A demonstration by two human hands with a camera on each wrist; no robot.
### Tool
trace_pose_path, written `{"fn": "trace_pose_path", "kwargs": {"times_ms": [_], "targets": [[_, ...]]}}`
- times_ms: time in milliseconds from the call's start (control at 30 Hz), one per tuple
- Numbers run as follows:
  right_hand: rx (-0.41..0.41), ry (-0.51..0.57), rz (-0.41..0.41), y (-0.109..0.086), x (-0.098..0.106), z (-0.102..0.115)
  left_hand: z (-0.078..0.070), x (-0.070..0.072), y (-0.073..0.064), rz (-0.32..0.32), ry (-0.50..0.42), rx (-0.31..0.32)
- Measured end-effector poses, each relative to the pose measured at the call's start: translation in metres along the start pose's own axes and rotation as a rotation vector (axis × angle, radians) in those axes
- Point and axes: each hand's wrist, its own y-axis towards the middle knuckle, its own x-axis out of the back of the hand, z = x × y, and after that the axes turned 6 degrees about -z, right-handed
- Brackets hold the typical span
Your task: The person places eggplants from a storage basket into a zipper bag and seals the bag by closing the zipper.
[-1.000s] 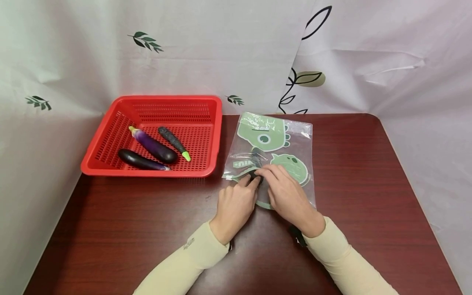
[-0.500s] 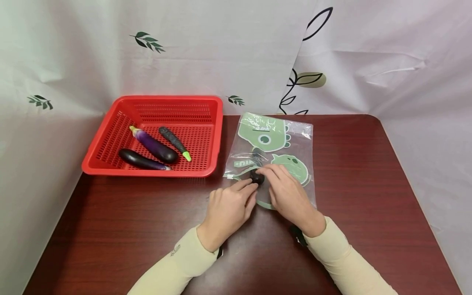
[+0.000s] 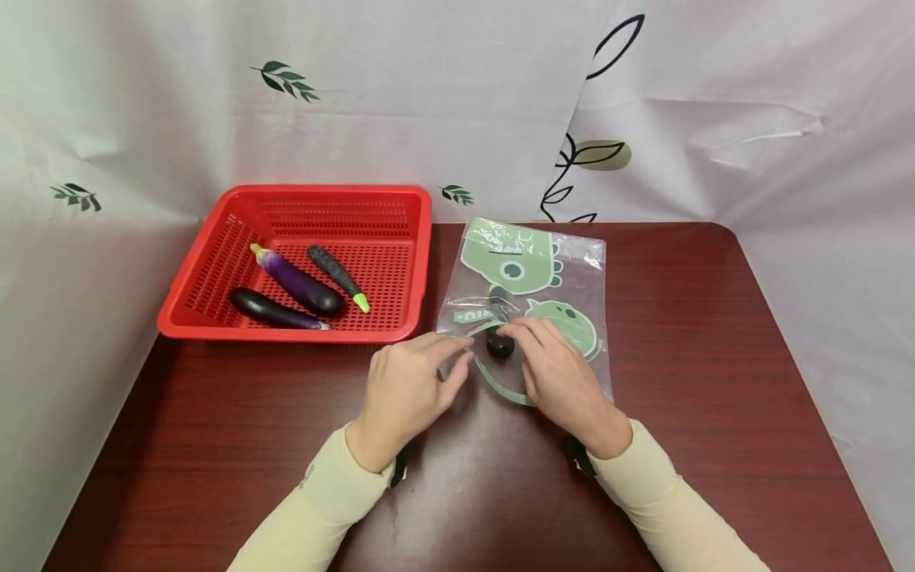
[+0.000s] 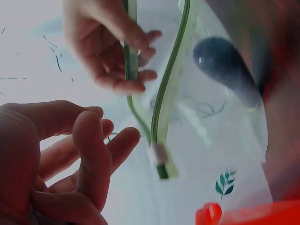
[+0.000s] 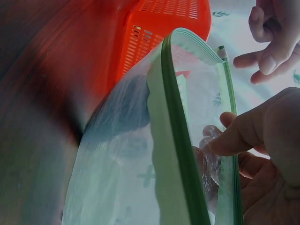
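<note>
A clear zip bag (image 3: 493,238) with green cartoon prints and a green zip strip (image 4: 168,79) lies on the table, its mouth parted toward me. A dark eggplant (image 4: 222,65) is inside; its round glossy end shows near the mouth in the head view. My right hand (image 3: 561,377) pinches the upper edge of the mouth between thumb and fingers. Just left of the mouth, my left hand (image 3: 411,385) hovers with loosely bent fingers and holds nothing. The bag's white slider (image 4: 158,154) sits close to its fingertips, apart from them.
A red plastic basket (image 3: 286,335) stands at the back left. In it lie two purple eggplants (image 3: 303,287) (image 3: 275,310) and a dark slim vegetable with a bright green tip (image 3: 337,274). A white printed cloth (image 3: 357,103) hangs behind the table.
My left hand has drawn back to the left, off the eggplant's end and the bag mouth, uncovering that round end. My right hand has kept its grip on the bag.
</note>
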Motion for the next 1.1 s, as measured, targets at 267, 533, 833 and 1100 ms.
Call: {"fn": "trace_pose_path", "kwargs": {"times_ms": [267,533,833,1100], "targets": [[-0.006,-0.002,0.012,0.001,0.0,0.0,0.019,0.019,0.015,0.035,0.073,0.096],[-0.01,-0.001,0.019,0.001,0.001,0.0,0.038,0.037,0.028,0.097,0.135,0.179],[-0.012,0.003,0.015,0.001,0.001,0.0,0.05,0.049,0.039,0.146,0.166,0.217],[-0.012,0.001,0.011,0.0,0.0,0.0,0.063,0.055,0.052,0.217,0.174,0.258]]}}
